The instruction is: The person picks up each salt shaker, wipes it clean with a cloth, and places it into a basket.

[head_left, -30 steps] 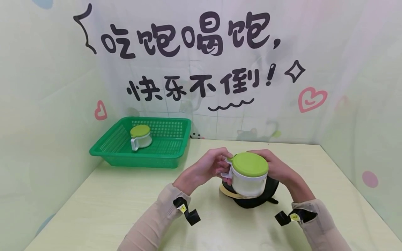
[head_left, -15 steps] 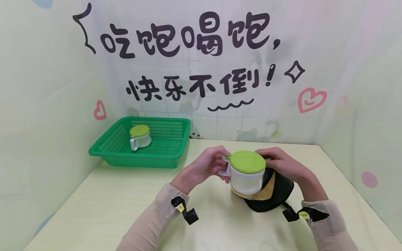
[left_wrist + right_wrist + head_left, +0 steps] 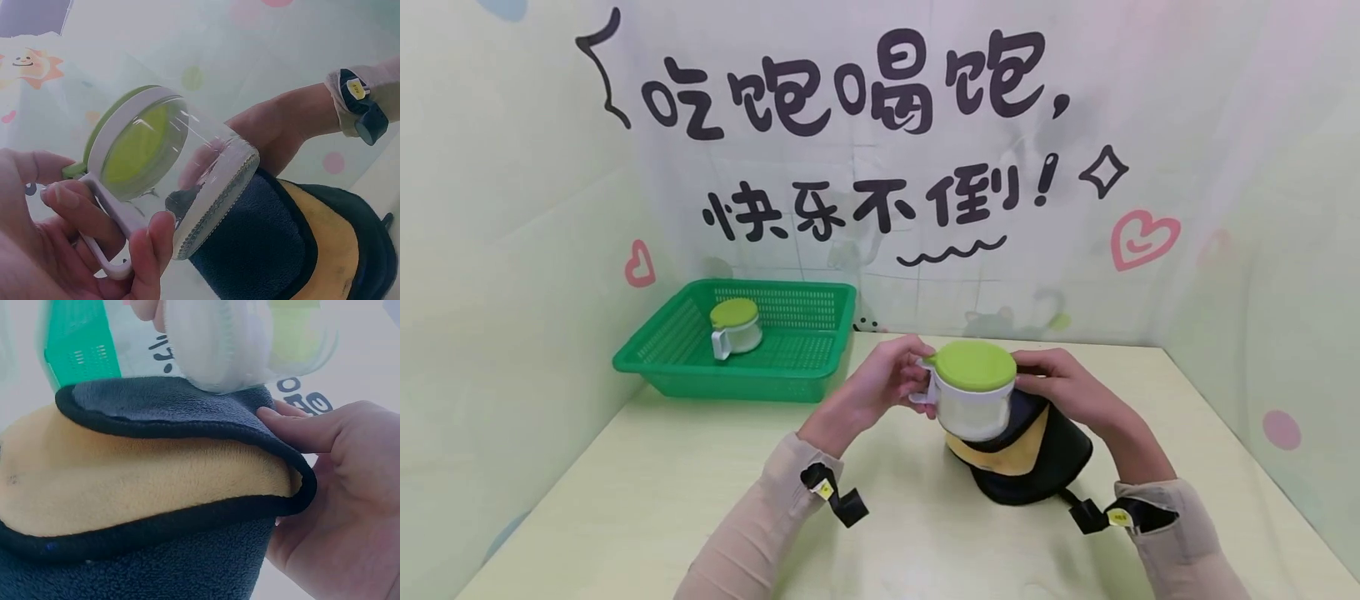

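My left hand holds a clear seasoning jar by its white handle. A green lid covers the jar, which stands off the table; in the left wrist view it appears tilted. My right hand pinches a folded cleaning cloth, dark on one side and yellow on the other. The thumb lies on the cloth's dark upper fold in the right wrist view, and the fingers behind are partly hidden. That upper fold lies against the jar's lower right side, and the rest hangs below.
A green plastic basket stands at the back left of the table. Inside it is a second jar with a green lid and white handle. Printed curtains enclose the table's back and sides.
My left hand has raised the jar and shifted it left. My right hand has moved right from behind the jar, drawing the cloth out to the right so that its yellow side shows more.
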Available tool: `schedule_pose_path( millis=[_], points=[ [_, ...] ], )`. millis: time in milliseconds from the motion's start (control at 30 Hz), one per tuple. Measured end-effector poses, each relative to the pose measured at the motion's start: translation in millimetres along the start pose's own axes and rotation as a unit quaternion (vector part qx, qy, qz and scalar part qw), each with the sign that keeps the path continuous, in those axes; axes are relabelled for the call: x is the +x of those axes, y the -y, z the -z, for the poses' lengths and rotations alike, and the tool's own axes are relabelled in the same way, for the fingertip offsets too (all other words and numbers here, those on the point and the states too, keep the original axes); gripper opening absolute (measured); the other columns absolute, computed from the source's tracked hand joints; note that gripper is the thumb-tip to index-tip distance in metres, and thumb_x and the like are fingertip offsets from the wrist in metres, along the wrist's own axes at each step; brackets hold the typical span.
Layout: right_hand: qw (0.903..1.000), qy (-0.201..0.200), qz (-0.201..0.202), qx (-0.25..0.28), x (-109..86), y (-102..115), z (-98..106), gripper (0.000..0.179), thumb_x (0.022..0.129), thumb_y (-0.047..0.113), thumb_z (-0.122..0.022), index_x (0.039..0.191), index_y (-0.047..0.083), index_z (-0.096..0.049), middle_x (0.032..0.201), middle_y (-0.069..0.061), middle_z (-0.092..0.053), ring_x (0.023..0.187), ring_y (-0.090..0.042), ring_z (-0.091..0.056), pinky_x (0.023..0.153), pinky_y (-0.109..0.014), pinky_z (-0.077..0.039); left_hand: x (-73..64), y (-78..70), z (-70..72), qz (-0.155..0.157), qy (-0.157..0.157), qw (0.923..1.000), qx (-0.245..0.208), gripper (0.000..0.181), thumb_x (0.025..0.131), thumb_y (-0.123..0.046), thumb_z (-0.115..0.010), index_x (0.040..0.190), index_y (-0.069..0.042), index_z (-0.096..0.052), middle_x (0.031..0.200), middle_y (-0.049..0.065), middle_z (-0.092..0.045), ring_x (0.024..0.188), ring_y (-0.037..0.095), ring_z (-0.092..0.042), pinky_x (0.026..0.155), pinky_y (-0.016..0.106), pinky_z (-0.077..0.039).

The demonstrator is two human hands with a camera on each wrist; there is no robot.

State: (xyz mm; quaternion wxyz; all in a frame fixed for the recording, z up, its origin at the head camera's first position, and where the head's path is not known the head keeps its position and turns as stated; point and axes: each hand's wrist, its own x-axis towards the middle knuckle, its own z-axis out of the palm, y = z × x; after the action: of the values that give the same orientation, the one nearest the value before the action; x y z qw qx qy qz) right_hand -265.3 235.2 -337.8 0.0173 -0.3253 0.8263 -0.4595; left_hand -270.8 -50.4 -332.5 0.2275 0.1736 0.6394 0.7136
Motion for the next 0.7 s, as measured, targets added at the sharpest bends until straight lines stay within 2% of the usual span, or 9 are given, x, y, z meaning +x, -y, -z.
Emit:
schedule_pose_path(
  millis=[133, 233, 467, 700],
  points=[
    [0.9996, -0.013, -0.013, -0.023, -3.0, 7, 4, 0.031, 0.102, 0.007, -0.058, 0.131, 0.001, -0.068, 0.131, -0.016, -0.070, 0.115, 0.007, -0.061, 0.098, -0.015, -0.050, -1.7, -4.8, 6.0, -0.008, -0.027, 0.9996, 0.002, 0.045, 0.093, -0.033, -0.050, 0.053, -0.013, -0.041, 0.047, -0.002, -0.039, 0.054, 0.021, -0.065, 0.066, 0.035, -0.051],
    [0.9986, -0.024, -0.019, -0.043, -6.2, 13, 7, 0.032, 0.102, 0.007, -0.060, 0.131, 0.000, -0.068, 0.134, -0.021, -0.067, 0.115, 0.013, -0.057, 0.097, -0.013, -0.049, -2.6, -7.5, 9.0, -0.013, -0.046, 0.9989, 0.002, 0.045, 0.092, -0.034, -0.051, 0.053, -0.015, -0.039, 0.047, -0.002, -0.039, 0.053, 0.021, -0.064, 0.066, 0.035, -0.051],
    [0.9974, -0.037, -0.016, -0.060, -11.6, 22, 11, 0.029, 0.100, 0.005, -0.062, 0.127, 0.000, -0.071, 0.129, -0.021, -0.070, 0.110, 0.011, -0.059, 0.092, -0.015, -0.052, -5.7, -12.0, 9.4, -0.021, -0.099, 0.9949, 0.003, 0.045, 0.091, -0.037, -0.053, 0.055, -0.015, -0.037, 0.049, -0.003, -0.039, 0.054, 0.020, -0.064, 0.069, 0.034, -0.053],
    [0.9962, -0.030, -0.019, -0.079, -13.0, 31, 11, 0.027, 0.100, 0.008, -0.063, 0.125, 0.004, -0.073, 0.125, -0.015, -0.073, 0.109, 0.008, -0.060, 0.092, -0.018, -0.053, -10.3, -14.6, 2.5, -0.014, -0.132, 0.9909, 0.025, 0.045, 0.093, -0.039, -0.051, 0.061, -0.014, -0.034, 0.052, -0.003, -0.038, 0.057, 0.021, -0.066, 0.071, 0.032, -0.054]
  ],
)
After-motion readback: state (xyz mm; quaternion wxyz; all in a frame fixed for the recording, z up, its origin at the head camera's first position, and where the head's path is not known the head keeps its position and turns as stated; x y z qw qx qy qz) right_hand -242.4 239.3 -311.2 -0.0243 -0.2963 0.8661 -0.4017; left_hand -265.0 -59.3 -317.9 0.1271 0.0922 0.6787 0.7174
